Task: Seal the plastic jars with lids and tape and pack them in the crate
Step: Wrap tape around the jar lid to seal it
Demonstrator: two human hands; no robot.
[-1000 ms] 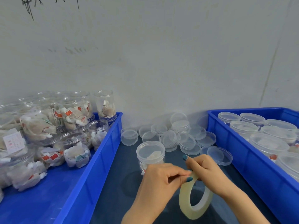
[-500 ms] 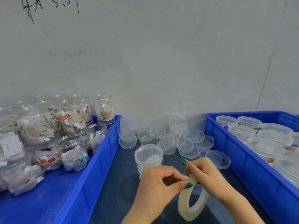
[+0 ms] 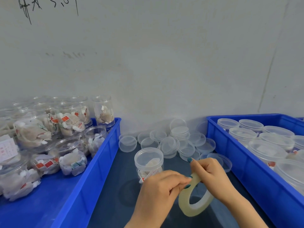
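Black handwriting (image 3: 49, 7) runs along the top of the wall (image 3: 164, 63), with only something like "5.0" legible, while the white label (image 3: 7, 149) on a jar at the far left and the red tags (image 3: 65, 119) inside the jars carry print too small to read.

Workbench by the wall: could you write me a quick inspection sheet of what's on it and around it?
Surface: dark blue table between two crates.
Job's things: lidded jar stands in front of the hands; tape roll held by both; left crate holds open filled jars; right crate holds lidded jars.
Clutter: loose clear lids heaped by the wall.
Hands: left hand pinches the roll's top edge; right hand grips the roll.
Cables: nothing seen.
Surroundings: grey wall with black scribbles.
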